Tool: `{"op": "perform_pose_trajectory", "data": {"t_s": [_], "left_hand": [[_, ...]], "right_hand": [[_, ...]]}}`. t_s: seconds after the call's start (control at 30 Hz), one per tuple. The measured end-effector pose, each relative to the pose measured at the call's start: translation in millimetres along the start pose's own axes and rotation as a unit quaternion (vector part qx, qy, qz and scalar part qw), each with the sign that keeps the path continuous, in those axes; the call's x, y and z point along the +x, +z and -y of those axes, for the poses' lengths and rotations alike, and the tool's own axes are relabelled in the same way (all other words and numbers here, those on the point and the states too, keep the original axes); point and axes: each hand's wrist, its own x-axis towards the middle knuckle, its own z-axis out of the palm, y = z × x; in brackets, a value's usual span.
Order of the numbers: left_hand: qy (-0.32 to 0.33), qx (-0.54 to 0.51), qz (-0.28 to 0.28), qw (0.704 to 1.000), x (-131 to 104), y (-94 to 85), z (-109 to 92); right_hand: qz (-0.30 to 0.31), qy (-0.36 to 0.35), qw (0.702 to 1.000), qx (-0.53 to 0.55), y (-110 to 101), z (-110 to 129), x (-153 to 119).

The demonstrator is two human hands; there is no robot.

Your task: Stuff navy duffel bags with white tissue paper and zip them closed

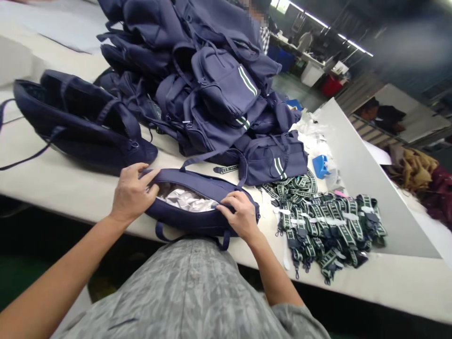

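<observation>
A navy bag (197, 184) lies at the table's front edge with its top opening apart, and crumpled whitish filling (189, 200) shows inside. My left hand (136, 190) grips the bag's left end, thumb and fingers closed on the rim. At the right end of the opening, my right hand (240, 212) pinches the bag's edge with bent fingers. Two short loops of strap hang from the side nearest me. Another navy bag (88, 141), wide open, lies to the left of my left hand.
Behind the bag rises a tall pile of navy bags (226, 89). Bundled green and white lettered straps (328, 226) lie on the right of the table (399, 278), near a blue plastic piece (320, 166). Other people are in the background.
</observation>
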Motion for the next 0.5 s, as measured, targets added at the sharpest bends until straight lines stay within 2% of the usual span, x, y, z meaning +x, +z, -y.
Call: {"op": "perform_pose_trajectory", "data": {"t_s": [0.07, 0.13, 0.2, 0.3, 0.4, 0.5], "left_hand": [[0.018, -0.051, -0.045, 0.998, 0, -2.3, -23], [0.053, -0.128, -0.035, 0.990, 0, -2.7, -51], [0.086, -0.181, 0.027, 0.979, 4, 0.7, -81], [0.109, -0.157, 0.132, 0.973, 14, 11.1, -113], [0.099, -0.125, 0.190, 0.969, 26, 20.1, -127], [0.058, -0.149, 0.234, 0.959, 32, 22.8, -133]], "right_hand": [[0.052, 0.001, 0.999, -0.013, 0, -7, -3], [0.060, 0.009, 0.998, -0.018, 2, -18, -2], [0.057, 0.029, 0.998, 0.007, 4, -29, 2], [0.068, 0.055, 0.995, 0.057, 4, -38, 9], [0.060, 0.060, 0.996, 0.028, 2, -41, 10], [0.050, 0.069, 0.996, -0.010, 0, -45, 8]]}}
